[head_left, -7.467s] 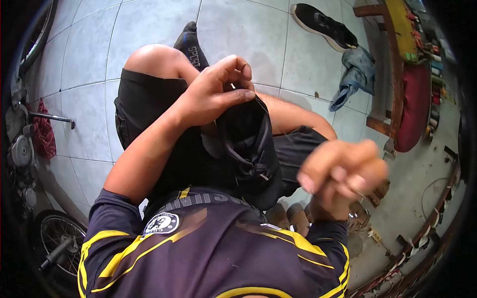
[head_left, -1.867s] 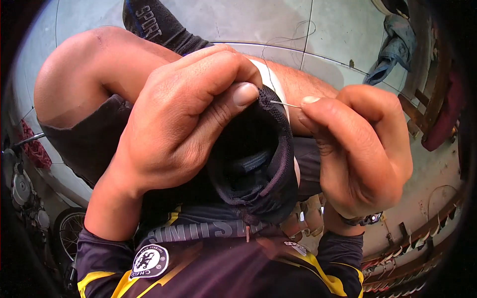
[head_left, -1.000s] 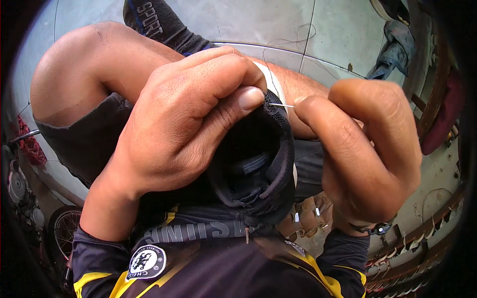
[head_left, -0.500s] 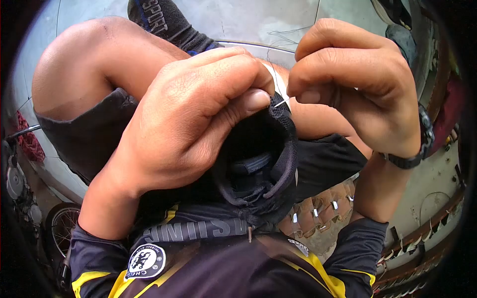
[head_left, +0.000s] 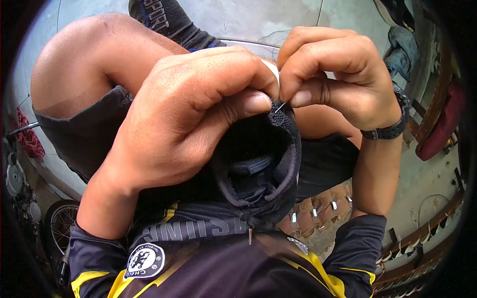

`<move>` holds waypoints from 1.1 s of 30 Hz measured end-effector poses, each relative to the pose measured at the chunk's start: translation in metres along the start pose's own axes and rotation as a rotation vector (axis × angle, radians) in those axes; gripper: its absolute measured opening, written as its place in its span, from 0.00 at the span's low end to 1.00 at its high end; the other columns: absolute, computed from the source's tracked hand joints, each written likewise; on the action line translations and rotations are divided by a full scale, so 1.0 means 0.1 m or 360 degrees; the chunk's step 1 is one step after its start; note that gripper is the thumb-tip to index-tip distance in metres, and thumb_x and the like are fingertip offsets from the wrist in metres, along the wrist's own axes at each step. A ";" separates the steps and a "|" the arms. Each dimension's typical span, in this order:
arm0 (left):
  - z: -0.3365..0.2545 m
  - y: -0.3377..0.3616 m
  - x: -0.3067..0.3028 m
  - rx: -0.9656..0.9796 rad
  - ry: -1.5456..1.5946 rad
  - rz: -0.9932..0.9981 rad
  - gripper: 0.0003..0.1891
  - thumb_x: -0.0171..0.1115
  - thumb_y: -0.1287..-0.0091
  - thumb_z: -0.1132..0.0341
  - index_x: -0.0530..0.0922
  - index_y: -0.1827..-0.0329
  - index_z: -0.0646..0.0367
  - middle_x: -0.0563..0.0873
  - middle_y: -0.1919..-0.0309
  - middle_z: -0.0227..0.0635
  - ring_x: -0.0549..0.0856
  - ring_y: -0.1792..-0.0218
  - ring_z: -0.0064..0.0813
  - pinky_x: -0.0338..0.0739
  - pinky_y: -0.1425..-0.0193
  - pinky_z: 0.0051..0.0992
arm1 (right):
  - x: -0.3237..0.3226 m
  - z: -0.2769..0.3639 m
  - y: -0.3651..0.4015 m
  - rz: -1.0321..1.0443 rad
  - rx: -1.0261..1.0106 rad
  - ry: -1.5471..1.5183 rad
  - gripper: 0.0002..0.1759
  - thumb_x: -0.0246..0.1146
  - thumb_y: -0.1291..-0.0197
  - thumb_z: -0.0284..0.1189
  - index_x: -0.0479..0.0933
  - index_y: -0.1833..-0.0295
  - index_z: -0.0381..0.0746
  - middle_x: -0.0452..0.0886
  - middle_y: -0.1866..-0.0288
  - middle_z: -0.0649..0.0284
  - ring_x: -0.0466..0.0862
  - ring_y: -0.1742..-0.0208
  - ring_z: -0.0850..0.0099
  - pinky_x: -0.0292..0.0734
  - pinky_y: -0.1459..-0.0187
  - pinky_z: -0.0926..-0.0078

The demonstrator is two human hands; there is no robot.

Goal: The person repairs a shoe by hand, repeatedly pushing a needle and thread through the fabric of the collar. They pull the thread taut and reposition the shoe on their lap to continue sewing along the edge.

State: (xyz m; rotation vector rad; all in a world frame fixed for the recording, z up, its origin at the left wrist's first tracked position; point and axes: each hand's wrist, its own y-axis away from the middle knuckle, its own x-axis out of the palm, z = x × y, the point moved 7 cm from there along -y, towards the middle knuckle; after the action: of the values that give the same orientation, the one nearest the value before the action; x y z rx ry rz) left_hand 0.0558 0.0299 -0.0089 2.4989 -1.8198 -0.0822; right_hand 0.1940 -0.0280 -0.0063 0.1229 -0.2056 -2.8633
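Note:
A black shoe (head_left: pixel 288 174) sits in my lap with its collar opening facing up and its laces near my shirt. My left hand (head_left: pixel 184 109) is closed on the far rim of the collar, thumb and fingertips pinching the fabric. Just right of that pinch, my right hand (head_left: pixel 333 79) holds a thin needle (head_left: pixel 280 108) between thumb and forefinger. The needle's tip points down and left, right at the collar's edge. Fine dark thread (head_left: pixel 276 37) loops loosely above the right hand. Part of the white sole (head_left: pixel 271 68) shows behind my left fingers.
My bent knee (head_left: pixel 74 64) is at left, with a foot in a dark sock (head_left: pixel 174 27) beyond it on the tiled floor (head_left: pixel 238 17). A spoked wheel (head_left: pixel 62 228) stands at lower left. Racks (head_left: pixel 417 243) line the right side, near a dark red cloth (head_left: pixel 442 124).
My right hand has moved left and closer to my left hand, its thumb now near the collar rim. Less of the needle shows. My left hand keeps its pinch.

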 end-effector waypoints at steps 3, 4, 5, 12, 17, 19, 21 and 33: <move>0.01 0.00 -0.04 -0.0037 0.0034 -0.0017 0.04 0.63 0.32 0.78 0.81 0.57 0.70 0.87 0.61 0.43 0.86 0.56 0.36 0.78 0.47 0.30 | 0.00 -0.07 -0.02 -0.0004 0.0029 -0.0163 0.05 0.75 0.46 0.19 0.85 0.64 0.32 0.84 0.63 0.58 0.83 0.60 0.69 0.78 0.59 0.74; 0.01 0.00 -0.05 -0.0016 0.0020 -0.0010 0.04 0.63 0.32 0.78 0.81 0.57 0.70 0.87 0.60 0.43 0.87 0.56 0.36 0.78 0.47 0.30 | 0.00 -0.07 -0.02 -0.0001 0.0011 -0.0205 0.05 0.75 0.46 0.19 0.85 0.64 0.33 0.84 0.62 0.59 0.83 0.60 0.68 0.78 0.58 0.73; 0.00 0.00 -0.05 -0.0004 0.0014 -0.0004 0.04 0.63 0.32 0.77 0.81 0.57 0.70 0.87 0.60 0.43 0.87 0.56 0.36 0.78 0.47 0.30 | 0.00 -0.07 -0.03 -0.0002 0.0012 -0.0205 0.05 0.75 0.46 0.19 0.85 0.64 0.33 0.84 0.62 0.59 0.83 0.60 0.68 0.78 0.58 0.73; -0.01 0.01 -0.07 0.0081 -0.0054 -0.0033 0.05 0.63 0.33 0.78 0.81 0.57 0.70 0.87 0.60 0.44 0.87 0.55 0.38 0.79 0.46 0.31 | 0.00 -0.06 -0.07 0.0035 -0.0010 -0.0162 0.06 0.75 0.46 0.20 0.85 0.64 0.33 0.83 0.62 0.59 0.83 0.59 0.69 0.79 0.58 0.74; -0.02 0.01 -0.07 0.0054 -0.0065 -0.0004 0.04 0.63 0.34 0.79 0.81 0.58 0.70 0.87 0.61 0.44 0.87 0.56 0.38 0.79 0.47 0.31 | 0.02 -0.04 -0.08 0.0054 -0.0045 -0.0132 0.06 0.75 0.46 0.20 0.85 0.64 0.33 0.83 0.62 0.59 0.83 0.60 0.69 0.79 0.58 0.74; -0.01 0.01 -0.08 0.0039 -0.0075 0.0011 0.04 0.63 0.34 0.79 0.81 0.58 0.70 0.87 0.61 0.44 0.87 0.56 0.37 0.79 0.47 0.30 | 0.04 -0.08 -0.08 0.0004 0.0026 -0.0238 0.06 0.76 0.47 0.20 0.85 0.64 0.32 0.84 0.62 0.58 0.83 0.60 0.68 0.79 0.59 0.74; -0.01 0.01 -0.09 0.0029 -0.0087 0.0015 0.04 0.63 0.35 0.80 0.80 0.58 0.70 0.87 0.62 0.43 0.87 0.56 0.36 0.79 0.47 0.30 | 0.05 -0.08 -0.07 -0.0001 0.0006 -0.0226 0.07 0.76 0.47 0.20 0.84 0.65 0.32 0.84 0.63 0.58 0.83 0.61 0.68 0.78 0.59 0.74; 0.00 0.01 -0.11 -0.0076 -0.0030 -0.0066 0.05 0.69 0.34 0.75 0.83 0.61 0.68 0.90 0.62 0.38 0.87 0.58 0.27 0.79 0.50 0.24 | 0.10 0.18 -0.01 -0.0210 -0.0159 0.0270 0.08 0.75 0.54 0.17 0.85 0.66 0.32 0.83 0.68 0.57 0.82 0.69 0.68 0.74 0.67 0.74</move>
State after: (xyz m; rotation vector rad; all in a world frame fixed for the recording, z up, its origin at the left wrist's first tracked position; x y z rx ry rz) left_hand 0.0514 0.0404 -0.0087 2.5120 -1.7518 -0.1497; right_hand 0.1826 -0.0271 0.0107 0.3708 -0.0215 -2.9667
